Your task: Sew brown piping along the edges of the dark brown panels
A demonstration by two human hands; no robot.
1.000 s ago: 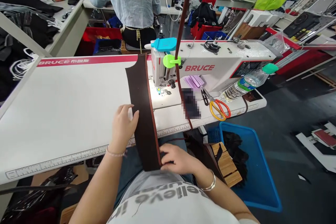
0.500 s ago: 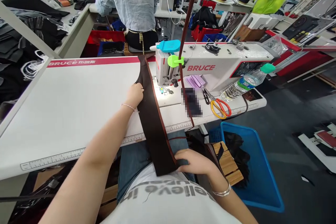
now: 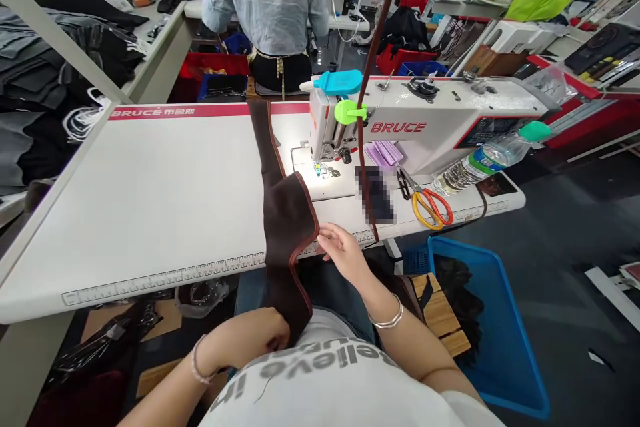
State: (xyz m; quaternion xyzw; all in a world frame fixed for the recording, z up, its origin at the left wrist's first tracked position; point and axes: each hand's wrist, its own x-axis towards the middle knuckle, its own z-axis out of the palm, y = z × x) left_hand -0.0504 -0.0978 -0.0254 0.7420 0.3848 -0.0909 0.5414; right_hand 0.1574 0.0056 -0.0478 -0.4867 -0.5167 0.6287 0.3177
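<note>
A long dark brown fabric strip [image 3: 287, 210] with reddish-brown edging runs from the table's back edge over its front edge towards my lap, bunched up in the middle. My left hand [image 3: 273, 330] is closed on the strip's near end, close to my body. My right hand [image 3: 343, 250] pinches the edging on the right side, just at the table's front edge. Behind the strip's right side stands a white sewing machine [image 3: 395, 127]; the fabric lies left of its needle area, apart from it. A reddish-brown binding tape [image 3: 367, 167] hangs down past the machine's head.
Orange-and-yellow scissors [image 3: 431, 207], a water bottle [image 3: 493, 159] and purple folded pieces [image 3: 384, 155] lie on the machine's right side. A blue basket [image 3: 510, 320] with dark cloth stands below right. Ahead, a person in a light blue shirt [image 3: 270, 0] sits facing away.
My left hand has moved from the strip's far part down to its near end. My right hand has risen forward along the edging. The strip has shifted left and buckled.
</note>
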